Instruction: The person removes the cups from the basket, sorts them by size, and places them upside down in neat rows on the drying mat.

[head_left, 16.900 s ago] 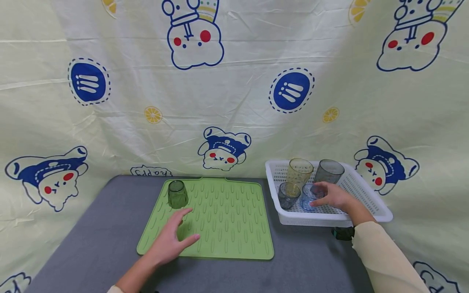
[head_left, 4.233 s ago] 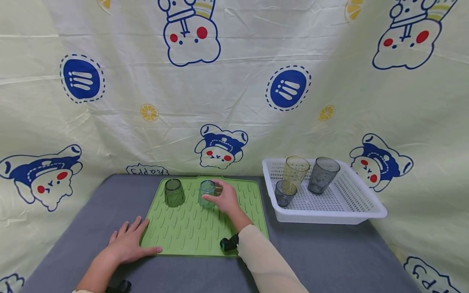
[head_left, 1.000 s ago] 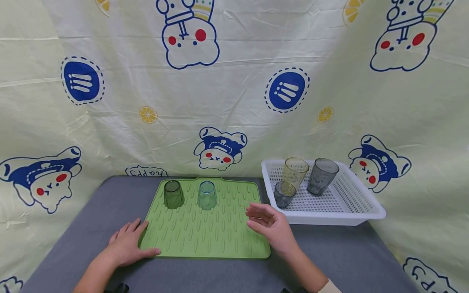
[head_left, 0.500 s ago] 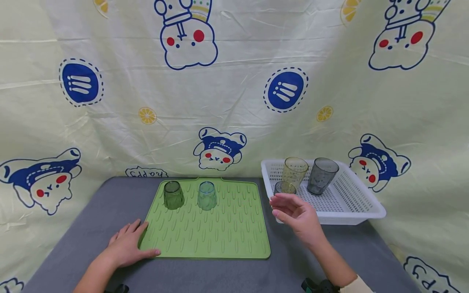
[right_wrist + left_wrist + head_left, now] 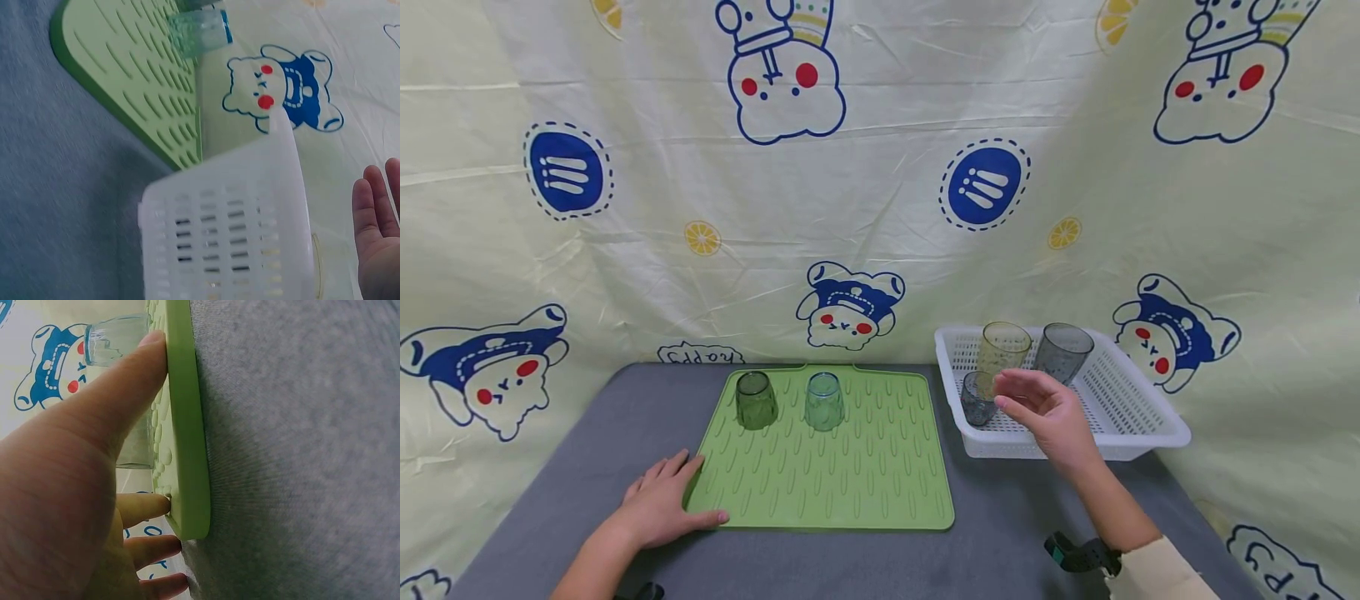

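Observation:
My left hand rests spread at the front left corner of the green drying mat; in the left wrist view its thumb lies on the mat's edge. Two tumblers stand near the mat's back: a dark green glass and a light blue glass. My right hand hovers over the front of the white basket, fingers loosely bent and holding nothing. Just left of its fingertips is a small grey glass. Behind are a tall yellowish glass and a tall grey glass, partly hidden by the hand.
The mat and basket stand on a grey cloth-covered table, the basket right of the mat with a narrow gap between. A printed curtain hangs directly behind both. The basket's raised perforated wall faces my right wrist.
The blue glass has gone from the basket to the mat, and my right hand has let it go. That hand has since moved right, over the basket. The left hand now rests at the mat's corner.

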`<state>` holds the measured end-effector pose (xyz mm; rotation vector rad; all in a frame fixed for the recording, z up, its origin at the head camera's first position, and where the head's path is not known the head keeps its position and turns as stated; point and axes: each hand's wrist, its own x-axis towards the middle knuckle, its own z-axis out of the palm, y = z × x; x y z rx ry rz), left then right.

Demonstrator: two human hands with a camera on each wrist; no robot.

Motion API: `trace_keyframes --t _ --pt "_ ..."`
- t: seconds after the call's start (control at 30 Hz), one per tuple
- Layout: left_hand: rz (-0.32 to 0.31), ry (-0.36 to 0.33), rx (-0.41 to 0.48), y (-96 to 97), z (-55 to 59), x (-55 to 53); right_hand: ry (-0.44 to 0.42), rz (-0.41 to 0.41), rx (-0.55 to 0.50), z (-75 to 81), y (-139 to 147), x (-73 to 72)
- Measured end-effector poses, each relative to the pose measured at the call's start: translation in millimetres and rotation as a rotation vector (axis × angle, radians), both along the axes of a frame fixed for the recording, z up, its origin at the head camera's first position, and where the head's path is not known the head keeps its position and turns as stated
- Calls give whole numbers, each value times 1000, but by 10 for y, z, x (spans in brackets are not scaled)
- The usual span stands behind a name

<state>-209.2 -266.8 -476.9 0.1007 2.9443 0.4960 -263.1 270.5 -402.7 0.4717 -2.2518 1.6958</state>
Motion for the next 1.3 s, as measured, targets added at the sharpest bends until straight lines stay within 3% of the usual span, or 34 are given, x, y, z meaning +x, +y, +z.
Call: trace_keyframes --t 0.2,0.57,1.0,1.3 --pt "-3 10 -8 4 7 -7 -14 -29 49 46 124 -109" --pt "-4 13 -13 4 9 -5 -193 -3 228 130 225 -262" --pt "-4 30 -12 0 -8 7 -280 -31 430 135 326 -454" --pt "-33 117 -17 49 16 20 -340 -15 530 125 356 -576"
